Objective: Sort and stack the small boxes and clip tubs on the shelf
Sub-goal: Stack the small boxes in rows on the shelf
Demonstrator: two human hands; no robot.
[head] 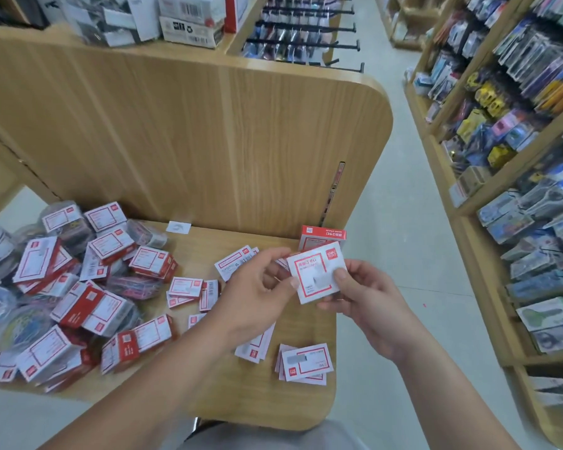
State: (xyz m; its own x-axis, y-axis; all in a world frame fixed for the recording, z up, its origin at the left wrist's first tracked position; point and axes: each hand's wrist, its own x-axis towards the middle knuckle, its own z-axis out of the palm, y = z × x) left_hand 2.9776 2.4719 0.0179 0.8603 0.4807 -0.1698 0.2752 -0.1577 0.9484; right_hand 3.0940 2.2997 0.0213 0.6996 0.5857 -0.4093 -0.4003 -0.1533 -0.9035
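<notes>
Down at the near right corner of the light wooden shelf sits a short stack of flat white boxes with red borders, and just left of it a second small white-and-red stack peeks out from under the left forearm. Above the right side of the shelf, both hands are on one small white box with a red frame and red logo square: the left hand pinches its left edge between thumb and fingers, while the right hand has its thumb pressed on the face and its fingers curled underneath. The box is tilted and held clear of the shelf. Over at the left edge, a loose heap of red-and-white boxes lies jumbled with clear round plastic tubs of coloured clips, some boxes flat, some on their sides. A few more flat boxes lie mid-shelf. Behind the held box, by the right edge, a red-topped box stands upright. At the back rises the tall wooden panel, and beyond the pale aisle floor runs a rack of packaged goods.
</notes>
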